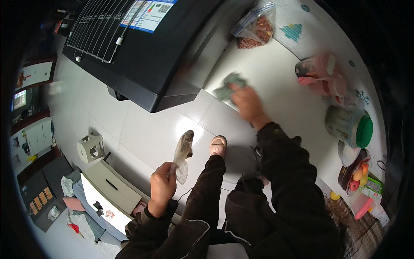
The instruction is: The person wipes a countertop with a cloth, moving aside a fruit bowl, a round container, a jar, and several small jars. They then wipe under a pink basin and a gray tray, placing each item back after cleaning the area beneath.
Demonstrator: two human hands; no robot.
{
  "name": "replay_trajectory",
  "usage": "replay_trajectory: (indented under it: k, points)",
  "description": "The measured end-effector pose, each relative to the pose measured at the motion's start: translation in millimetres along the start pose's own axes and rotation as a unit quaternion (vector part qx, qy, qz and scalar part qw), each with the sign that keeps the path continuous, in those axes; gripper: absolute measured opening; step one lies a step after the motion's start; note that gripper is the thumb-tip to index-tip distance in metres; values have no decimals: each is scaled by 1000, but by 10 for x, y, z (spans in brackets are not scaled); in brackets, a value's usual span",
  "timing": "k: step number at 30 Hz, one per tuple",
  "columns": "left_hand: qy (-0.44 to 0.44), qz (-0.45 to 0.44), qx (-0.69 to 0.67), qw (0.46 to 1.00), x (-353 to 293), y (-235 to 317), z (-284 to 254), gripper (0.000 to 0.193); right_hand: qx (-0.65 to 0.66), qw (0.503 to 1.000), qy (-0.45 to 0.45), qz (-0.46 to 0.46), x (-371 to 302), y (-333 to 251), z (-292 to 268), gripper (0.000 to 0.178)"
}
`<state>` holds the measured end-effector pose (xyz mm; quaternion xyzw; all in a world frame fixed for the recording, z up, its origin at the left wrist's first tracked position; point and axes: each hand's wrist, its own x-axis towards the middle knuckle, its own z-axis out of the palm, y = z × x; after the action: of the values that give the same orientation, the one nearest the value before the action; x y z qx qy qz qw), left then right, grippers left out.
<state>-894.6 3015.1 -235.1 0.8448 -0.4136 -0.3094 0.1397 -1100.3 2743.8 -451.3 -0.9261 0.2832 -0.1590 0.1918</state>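
Presently, your outstretched right hand (247, 103) clasps a crumpled grey-green cloth (230, 87); your left hand (163, 185) pinches a translucent plastic bag (182, 171).

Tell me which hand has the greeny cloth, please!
The right hand, by the near edge of the white table, holds the grey-green cloth. The left hand differs: it grips clear plastic instead.

From here I see rumpled cloth (227, 90), a smooth counter (289, 82), filmy plastic bag (182, 172), glossy floor (144, 123), metal rack (98, 34).
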Motion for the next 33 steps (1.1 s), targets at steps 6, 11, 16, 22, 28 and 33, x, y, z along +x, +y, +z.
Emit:
replay_trajectory:
  k: [6,11,16,22,28,33]
  points:
    - [-33,-37,-140,989,44,271,-35,18,-176,925,163,293,398,369,-81,45]
    - [-27,16,-168,985,260,833,76,20,26,986,154,50,251,-525,433,25]
    - [-34,114,-204,972,598,1568,228,13,41,989,97,103,-699,-279,-68,7]
    - [-27,205,-230,951,1415,2285,503,23,-84,931,37,353,-2063,-54,-653,14]
    - [-88,278,-201,935,2294,2921,946,16,-113,909,112,385,-2449,-61,-631,26]
    - [-260,146,-151,943,2732,3206,1140,21,-97,905,114,398,-2508,-40,-591,27]
